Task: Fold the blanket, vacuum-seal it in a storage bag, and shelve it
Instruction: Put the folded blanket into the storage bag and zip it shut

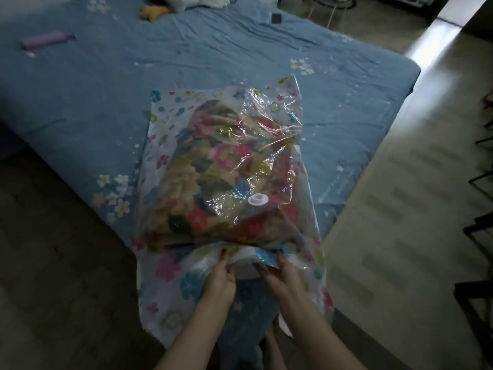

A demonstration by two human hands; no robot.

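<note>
A clear storage bag printed with small flowers lies on the near corner of the bed. Inside it is the folded floral blanket, bulky under crinkled plastic. A white round valve sits on the bag's top face. The bag's open end hangs toward me over the bed's corner. My left hand and my right hand both pinch that near edge, side by side just below the blanket.
The bed has a blue flowered sheet. A purple tube-shaped thing lies at its far left, soft toys at the far end, and a small dark object near them. Floor runs along the right, with dark metal frames at the right edge.
</note>
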